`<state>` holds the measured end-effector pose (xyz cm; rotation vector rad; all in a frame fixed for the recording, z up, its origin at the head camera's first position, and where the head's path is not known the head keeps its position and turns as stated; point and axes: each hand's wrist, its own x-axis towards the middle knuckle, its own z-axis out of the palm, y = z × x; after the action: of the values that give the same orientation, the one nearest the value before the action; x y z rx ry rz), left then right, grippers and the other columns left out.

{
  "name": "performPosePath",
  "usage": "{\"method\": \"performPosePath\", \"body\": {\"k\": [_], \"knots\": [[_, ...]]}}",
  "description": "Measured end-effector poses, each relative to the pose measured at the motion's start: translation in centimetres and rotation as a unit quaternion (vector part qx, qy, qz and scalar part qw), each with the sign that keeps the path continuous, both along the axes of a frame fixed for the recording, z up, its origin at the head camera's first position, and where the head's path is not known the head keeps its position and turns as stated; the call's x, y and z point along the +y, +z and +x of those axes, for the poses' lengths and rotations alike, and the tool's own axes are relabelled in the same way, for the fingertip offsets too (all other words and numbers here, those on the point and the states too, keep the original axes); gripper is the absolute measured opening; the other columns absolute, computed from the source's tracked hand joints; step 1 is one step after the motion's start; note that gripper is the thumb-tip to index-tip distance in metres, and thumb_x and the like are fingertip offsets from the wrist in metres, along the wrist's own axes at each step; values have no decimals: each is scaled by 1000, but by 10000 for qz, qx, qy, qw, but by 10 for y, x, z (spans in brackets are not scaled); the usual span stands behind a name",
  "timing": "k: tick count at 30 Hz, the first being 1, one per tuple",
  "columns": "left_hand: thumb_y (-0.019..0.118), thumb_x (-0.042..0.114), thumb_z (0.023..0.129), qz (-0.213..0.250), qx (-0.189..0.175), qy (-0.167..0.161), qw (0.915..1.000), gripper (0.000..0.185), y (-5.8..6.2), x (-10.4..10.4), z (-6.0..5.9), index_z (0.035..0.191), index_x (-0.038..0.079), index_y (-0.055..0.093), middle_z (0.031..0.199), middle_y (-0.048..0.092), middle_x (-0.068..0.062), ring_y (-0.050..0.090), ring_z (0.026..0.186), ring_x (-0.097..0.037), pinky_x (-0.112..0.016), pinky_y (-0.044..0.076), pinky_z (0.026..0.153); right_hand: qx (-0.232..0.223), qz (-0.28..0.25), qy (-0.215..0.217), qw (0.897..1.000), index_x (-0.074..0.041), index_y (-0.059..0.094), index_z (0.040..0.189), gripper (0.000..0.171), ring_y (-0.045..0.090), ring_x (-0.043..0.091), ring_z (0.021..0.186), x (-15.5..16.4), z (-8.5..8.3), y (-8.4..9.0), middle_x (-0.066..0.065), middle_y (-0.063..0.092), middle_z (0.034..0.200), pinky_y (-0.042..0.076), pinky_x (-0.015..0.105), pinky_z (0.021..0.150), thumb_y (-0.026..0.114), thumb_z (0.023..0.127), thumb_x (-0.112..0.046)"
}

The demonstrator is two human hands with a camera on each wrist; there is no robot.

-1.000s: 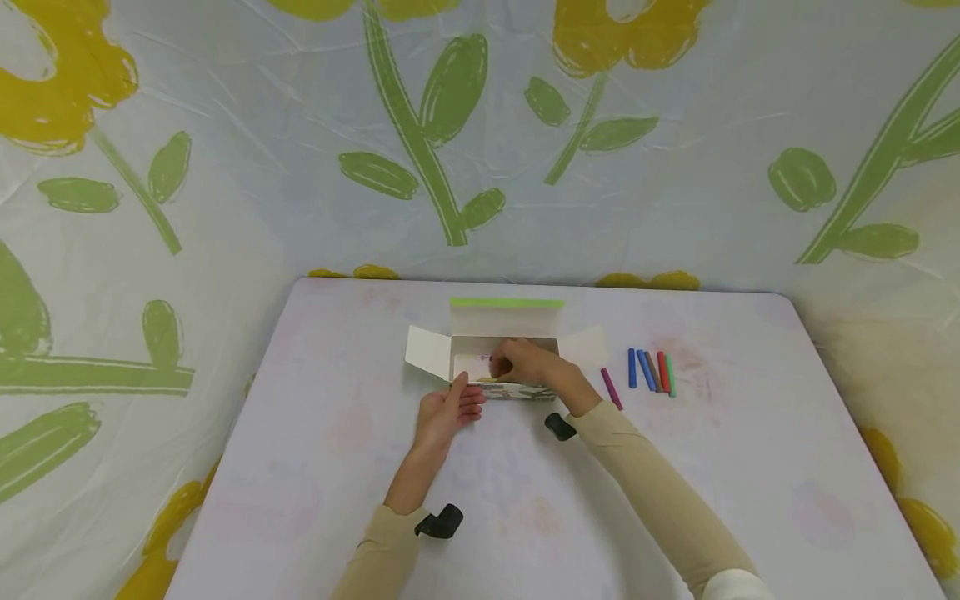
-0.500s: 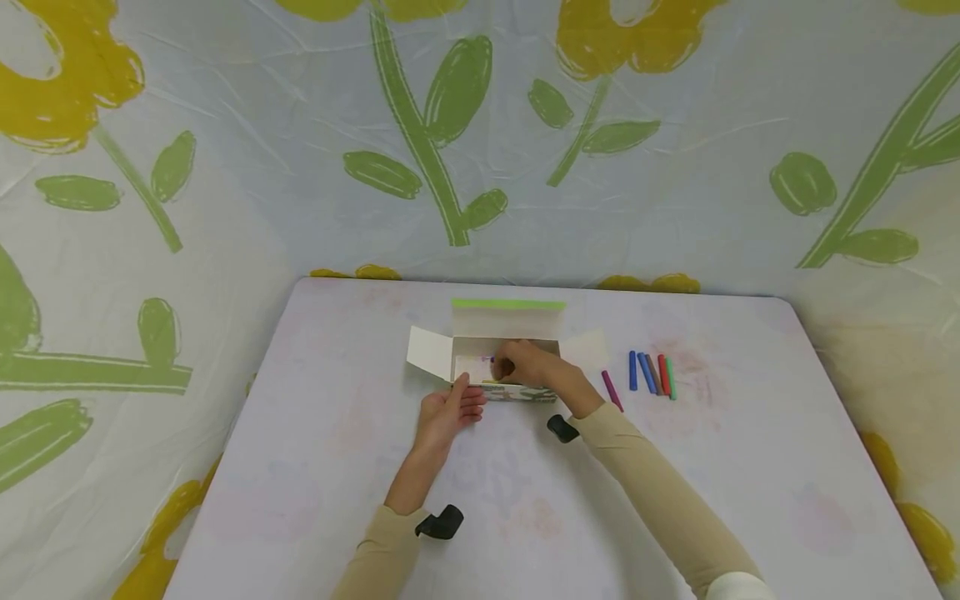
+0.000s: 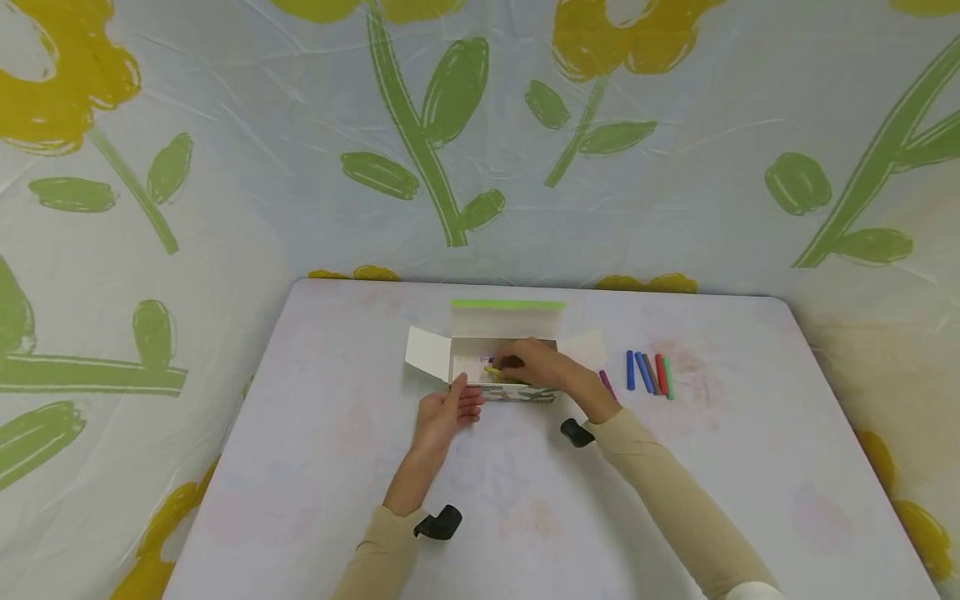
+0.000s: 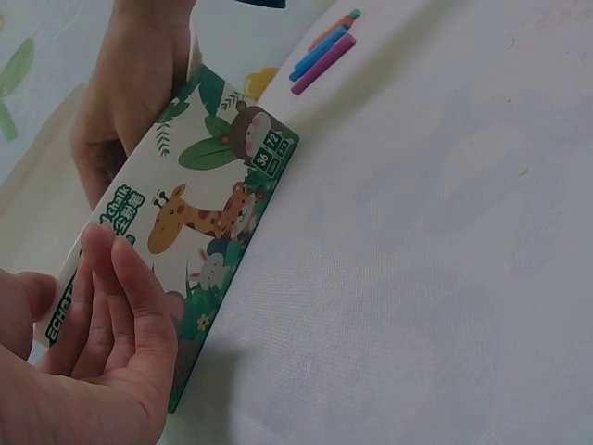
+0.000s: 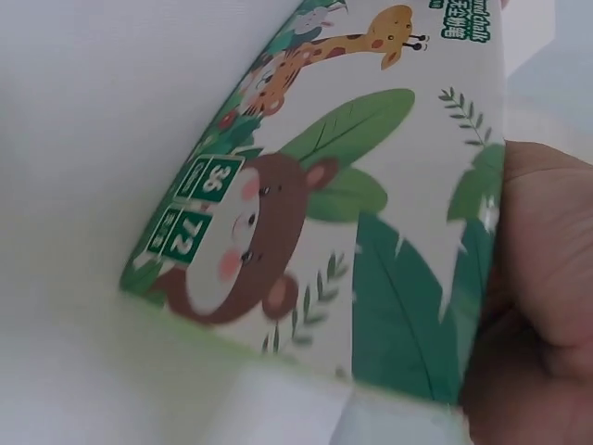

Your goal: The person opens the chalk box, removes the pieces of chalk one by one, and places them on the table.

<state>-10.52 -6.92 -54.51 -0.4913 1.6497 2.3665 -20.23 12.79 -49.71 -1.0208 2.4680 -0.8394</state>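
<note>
A printed cardboard chalk box [image 3: 517, 393] lies with its flaps spread at the table's middle. My left hand [image 3: 442, 417] grips its near wall at the left, thumb over the rim and fingers against the front, where a giraffe and other animals show in the left wrist view. Inside the opening, my right hand [image 3: 534, 364] pinches a yellow chalk stick [image 3: 492, 371] at its right end. Part of the box's inside is hidden behind that hand. In the right wrist view, the printed front panel [image 5: 306, 185] covers much of the right hand [image 5: 547, 278].
To the box's right, several chalk sticks lie side by side, among them a blue one [image 3: 631, 370], a red one [image 3: 662, 374] and a green one [image 3: 669, 379]. A purple stick [image 3: 607, 383] lies nearer, partly behind the right wrist. Flowered cloth walls [image 3: 675, 208] surround the table.
My right hand has shifted slightly right inside the box, and the yellow chalk stick now shows clearly at its fingertips. The left hand and the box have stayed put.
</note>
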Motion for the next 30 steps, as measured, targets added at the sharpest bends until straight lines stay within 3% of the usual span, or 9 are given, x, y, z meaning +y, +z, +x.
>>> {"method": "performPosePath", "body": {"k": [4, 9, 17, 26, 30], "knots": [[60, 33, 106, 7, 7, -17, 10000, 51, -1, -1, -1, 108, -18, 67, 84, 74, -9, 64, 67, -8, -22, 57, 65, 209, -564, -101, 9981, 1, 72, 113, 16, 68, 20, 95, 7, 3, 4, 9, 73, 104, 58, 36, 85, 69, 99, -6], [61, 35, 105, 7, -17, -4, 10000, 51, -2, -2, -2, 106, -16, 68, 83, 74, -8, 65, 67, -9, -23, 58, 66, 190, -1164, -635, 9910, 2, 71, 118, 21, 70, 27, 100, 17, 6, 15, 12, 73, 109, 59, 41, 88, 69, 99, -4], [64, 36, 104, 1, -37, -42, 10000, 52, -5, -4, -4, 108, -16, 68, 85, 75, -9, 65, 68, -9, -23, 58, 67, 132, -1470, -1188, 9819, 0, 70, 122, 26, 69, 25, 103, 38, 12, 29, 11, 72, 112, 58, 45, 93, 72, 97, -8], [63, 38, 104, -23, 16, -107, 9999, 52, -4, -4, -3, 106, -14, 69, 89, 75, -12, 66, 70, -11, -24, 59, 69, 123, -1720, -1842, 9676, -2, 71, 121, 28, 71, 26, 101, 64, 26, 40, 10, 73, 108, 56, 20, 86, 75, 95, -12], [63, 36, 104, -40, -34, -114, 9999, 48, -4, -3, -4, 103, -11, 70, 89, 75, -12, 66, 69, -11, -25, 59, 69, -79, -1848, -2062, 9609, -1, 70, 121, 28, 72, 27, 101, 76, 33, 44, 13, 73, 109, 56, 17, 84, 75, 96, -11]]}}
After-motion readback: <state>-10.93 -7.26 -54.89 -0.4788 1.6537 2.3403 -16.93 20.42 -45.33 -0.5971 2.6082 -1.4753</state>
